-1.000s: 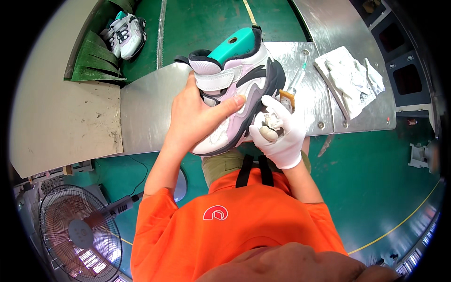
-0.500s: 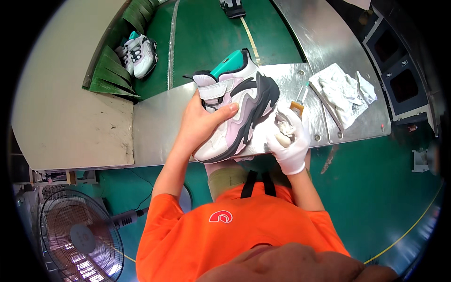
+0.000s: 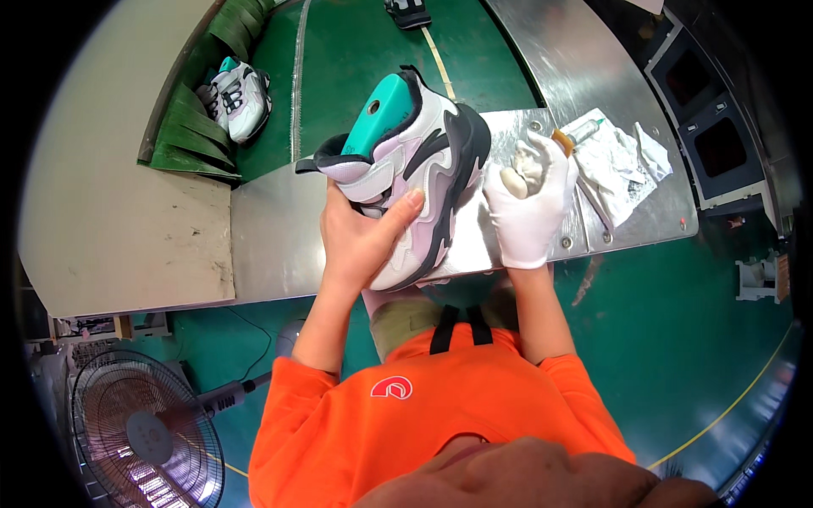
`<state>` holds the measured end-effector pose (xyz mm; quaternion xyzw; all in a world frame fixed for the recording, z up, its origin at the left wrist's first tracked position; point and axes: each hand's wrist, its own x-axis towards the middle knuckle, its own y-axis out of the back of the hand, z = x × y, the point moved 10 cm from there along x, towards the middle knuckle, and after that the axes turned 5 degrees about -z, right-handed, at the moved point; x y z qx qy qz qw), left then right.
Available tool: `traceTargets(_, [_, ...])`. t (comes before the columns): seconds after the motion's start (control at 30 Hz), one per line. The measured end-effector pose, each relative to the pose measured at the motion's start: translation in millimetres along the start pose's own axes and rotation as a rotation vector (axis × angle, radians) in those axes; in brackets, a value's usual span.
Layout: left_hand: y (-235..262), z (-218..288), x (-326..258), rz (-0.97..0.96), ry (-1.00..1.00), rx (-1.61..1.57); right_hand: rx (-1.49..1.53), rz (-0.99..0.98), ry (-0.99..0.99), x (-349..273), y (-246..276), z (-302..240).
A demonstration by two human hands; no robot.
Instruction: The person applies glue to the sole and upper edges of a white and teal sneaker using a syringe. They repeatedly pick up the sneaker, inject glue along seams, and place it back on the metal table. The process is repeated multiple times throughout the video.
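Observation:
My bare left hand (image 3: 366, 241) grips a white, lilac and black sneaker (image 3: 428, 182) around its front, the thumb across the upper. The toe points toward me, and a teal shoe last (image 3: 385, 108) fills its opening. To the right, my white-gloved right hand (image 3: 533, 216) is curled, palm up, around a crumpled white wad (image 3: 527, 165) and a smooth, pale oval piece (image 3: 513, 182). At its fingertips is a clear syringe-like tube (image 3: 583, 131) with a brownish end and green tip, pointing away to the right. The right hand is apart from the sneaker.
A metal ledge (image 3: 279, 203) borders the green conveyor belt (image 3: 356, 68). Crumpled white cloth (image 3: 631, 169) lies on the ledge at right. Another sneaker (image 3: 246, 106) sits by green flaps (image 3: 190, 135), and a dark shoe (image 3: 408, 13) stands farther off. A fan (image 3: 148, 436) stands lower left.
My right hand has moved up and to the right with the wad and tube, opening a wider gap from the sneaker. My left hand has tilted the sneaker, showing more of the teal last.

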<state>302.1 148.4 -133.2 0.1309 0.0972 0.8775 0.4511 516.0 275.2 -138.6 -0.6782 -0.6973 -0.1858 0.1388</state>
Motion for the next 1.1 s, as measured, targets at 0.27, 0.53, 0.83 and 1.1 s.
traceTargets(0.27, [-1.2, 7.4, -8.5, 0.073, -0.049, -0.121, 0.727, -0.152, -0.535, -19.4, -39.8, 35.4])
traceTargets(0.53, [-10.5, 17.5, -8.2, 0.124, -0.164, -0.219, 0.696, -0.004, -0.463, -24.0, -37.3, 25.2])
traceTargets(0.83, [-11.1, 17.6, -8.0, 0.163, -0.205, -0.085, 0.668, 0.072, -0.44, -21.6, -34.8, 20.6])
traceTargets(1.1, [-11.8, 25.2, -6.7, 0.19, -0.232, 0.014, 0.652, 0.102, -0.401, -18.2, -32.4, 19.9])
